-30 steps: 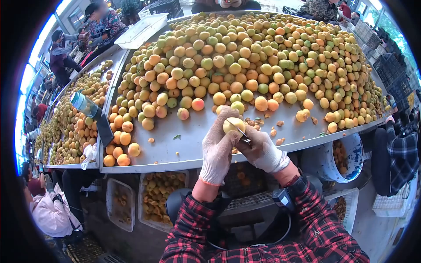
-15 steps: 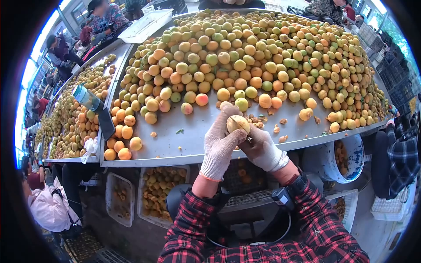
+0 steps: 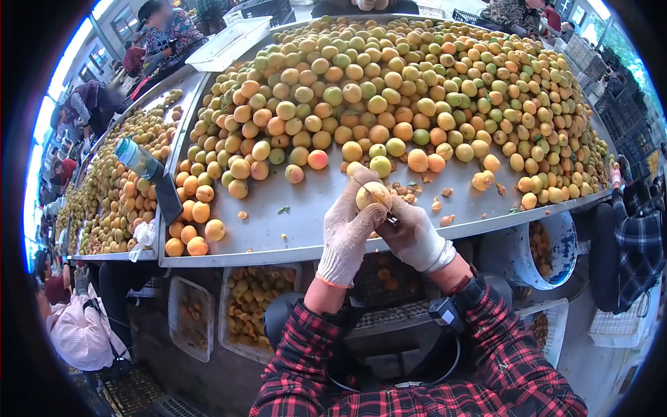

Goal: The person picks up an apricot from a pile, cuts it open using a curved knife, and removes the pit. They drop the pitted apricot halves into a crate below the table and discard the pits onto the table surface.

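My left hand, in a whitish knitted glove with stained fingers, is closed around a pale yellow apricot. A thin dark line runs across the top of the fruit. Against its lower right side, my gloved right hand pinches a small metal tool; mostly hidden by the fingers, its kind does not show clearly. Both hands are above the front part of a metal table. Just beyond them lie loose apricots and scraps of torn apricot flesh.
A large heap of apricots covers the table's back. A phone and a bottle lie at the left divider. Below are crates of apricot pieces and a white-blue bucket. Other people work on both sides.
My hands keep their hold on the apricot, nearly in place; the line across the fruit has shifted slightly. At the far left, a person has bent forward.
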`<act>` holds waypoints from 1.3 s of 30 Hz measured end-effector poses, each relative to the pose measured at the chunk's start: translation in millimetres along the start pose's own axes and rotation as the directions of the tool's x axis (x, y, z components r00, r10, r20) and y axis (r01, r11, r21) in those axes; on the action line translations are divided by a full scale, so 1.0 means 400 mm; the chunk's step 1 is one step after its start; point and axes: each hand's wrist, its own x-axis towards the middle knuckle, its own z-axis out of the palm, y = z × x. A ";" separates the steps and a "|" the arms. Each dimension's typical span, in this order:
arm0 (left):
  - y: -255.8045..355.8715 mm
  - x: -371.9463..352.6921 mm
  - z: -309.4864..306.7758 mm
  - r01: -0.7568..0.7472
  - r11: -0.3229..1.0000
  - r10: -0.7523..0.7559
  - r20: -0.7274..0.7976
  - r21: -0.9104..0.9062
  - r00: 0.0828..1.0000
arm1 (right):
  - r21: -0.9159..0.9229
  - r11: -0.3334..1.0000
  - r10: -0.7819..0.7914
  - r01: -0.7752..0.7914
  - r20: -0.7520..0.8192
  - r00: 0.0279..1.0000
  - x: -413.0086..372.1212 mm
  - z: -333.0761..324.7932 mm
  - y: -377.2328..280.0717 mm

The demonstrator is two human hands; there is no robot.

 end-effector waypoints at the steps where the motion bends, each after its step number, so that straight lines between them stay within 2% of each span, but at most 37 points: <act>1: 0.001 0.002 -0.013 0.152 0.988 -0.153 0.061 0.013 0.986 | -0.020 0.999 -0.051 0.051 -0.022 0.998 -0.001 0.004 0.010; 2: -0.020 0.000 0.005 0.110 0.984 -0.105 0.042 -0.142 0.994 | -0.020 0.998 -0.052 0.052 -0.017 0.998 0.000 0.004 0.018; 3: -0.019 0.004 0.001 0.111 0.983 -0.106 0.040 -0.143 0.994 | -0.050 0.996 -0.069 0.068 -0.017 0.997 0.001 0.002 0.023; 5: -0.017 0.012 -0.008 0.018 0.989 -0.018 0.002 0.146 1.000 | -0.081 0.993 -0.084 0.083 -0.013 0.996 0.002 -0.003 0.023; 6: -0.022 0.018 -0.017 0.017 0.989 -0.018 0.002 0.146 1.000 | -0.087 0.996 -0.008 0.011 0.034 0.999 0.007 -0.007 0.007; 7: -0.032 0.025 -0.029 -0.145 0.902 0.143 0.036 0.407 0.989 | -0.095 0.994 0.068 -0.060 0.080 0.994 0.009 -0.010 -0.002; 8: -0.038 0.030 -0.033 -0.291 0.722 0.285 0.114 0.627 0.952 | -0.095 0.994 0.066 -0.059 0.077 0.995 0.008 -0.007 0.008; 9: -0.025 0.028 -0.020 -0.294 0.721 0.284 0.120 0.627 0.951 | -0.080 0.996 0.055 -0.049 0.081 0.995 0.009 -0.002 0.017; 10: -0.006 0.020 -0.003 -0.216 0.877 0.212 0.057 0.428 0.976 | -0.065 0.997 0.045 -0.040 0.083 0.996 0.008 0.001 0.022; 11: 0.007 0.013 0.011 -0.125 0.972 0.125 0.013 0.199 0.992 | -0.064 0.997 0.044 -0.039 0.077 0.996 0.004 -0.003 0.023; 12: 0.007 0.007 0.022 -0.155 0.984 0.158 -0.030 0.092 0.987 | -0.010 0.998 0.069 -0.069 0.072 0.995 0.007 -0.011 -0.003; 13: 0.004 0.007 0.012 -0.153 0.984 0.156 -0.025 0.094 0.987 | 0.043 0.994 0.096 -0.099 0.067 0.993 0.008 -0.015 -0.017; 14: -0.006 0.013 -0.008 -0.115 0.991 0.112 0.052 0.067 0.992 | 0.043 0.994 0.095 -0.098 0.064 0.993 0.007 -0.015 -0.015; 16: -0.027 0.015 -0.025 -0.059 0.998 0.059 0.166 -0.005 0.984 | -0.021 0.997 -0.075 0.075 -0.008 0.997 0.005 -0.012 -0.004; 17: -0.040 0.011 -0.029 -0.061 0.998 0.061 0.161 -0.008 0.985 | -0.020 0.997 -0.075 0.075 -0.002 0.997 0.007 -0.013 0.001; 19: -0.036 0.003 -0.012 0.037 0.996 -0.029 0.100 -0.078 0.995 | -0.049 0.995 -0.087 0.088 0.020 0.996 0.009 -0.018 0.013; 20: -0.028 0.002 -0.004 0.040 0.996 -0.031 0.099 -0.081 0.995 | -0.050 0.995 -0.084 0.085 0.022 0.996 0.006 -0.014 0.023; 22: -0.010 0.007 0.009 -0.107 0.948 0.104 0.027 0.299 0.994 | -0.156 0.988 0.005 0.005 0.066 0.998 0.007 -0.006 0.040; 23: -0.019 0.009 0.002 -0.107 0.948 0.103 0.029 0.300 0.994 | -0.156 0.988 0.005 0.005 0.064 0.998 0.005 -0.003 0.043; 25: -0.035 0.018 -0.009 -0.243 0.866 0.246 0.049 0.437 0.968 | -0.185 0.981 0.067 -0.054 0.065 0.996 0.003 0.002 0.039; 27: -0.029 0.007 -0.001 -0.175 0.903 0.181 0.023 0.391 0.983 | -0.083 0.996 -0.037 0.039 0.026 0.999 -0.001 0.018 0.046; 29: -0.017 0.001 0.014 -0.242 0.853 0.250 0.046 0.461 0.967 | -0.031 0.999 -0.041 0.042 0.040 0.998 -0.013 0.028 0.047; 33: -0.034 0.004 0.020 -0.165 0.897 0.202 -0.049 0.409 0.978 | 0.080 0.990 0.107 -0.118 0.132 0.986 -0.018 0.040 0.059; 34: -0.038 0.007 0.020 -0.129 0.944 0.156 -0.064 0.304 0.986 | 0.163 0.967 0.170 -0.196 0.157 0.973 -0.015 0.035 0.048; 35: -0.031 0.010 0.019 -0.112 0.936 0.134 -0.043 0.333 0.990 | 0.250 0.930 0.226 -0.270 0.192 0.955 -0.012 0.033 0.037; 37: -0.034 0.017 0.012 -0.090 0.971 0.099 -0.029 0.222 0.995 | 0.268 0.941 0.172 -0.206 0.145 0.974 0.001 0.015 0.006; 38: -0.031 0.017 0.010 -0.092 0.971 0.099 -0.021 0.223 0.995 | 0.273 0.878 0.315 -0.394 0.292 0.903 0.002 -0.004 -0.008; 39: -0.025 0.017 0.009 -0.072 0.984 0.071 0.013 0.163 0.997 | 0.248 0.786 0.432 -0.567 0.436 0.790 0.008 -0.023 -0.031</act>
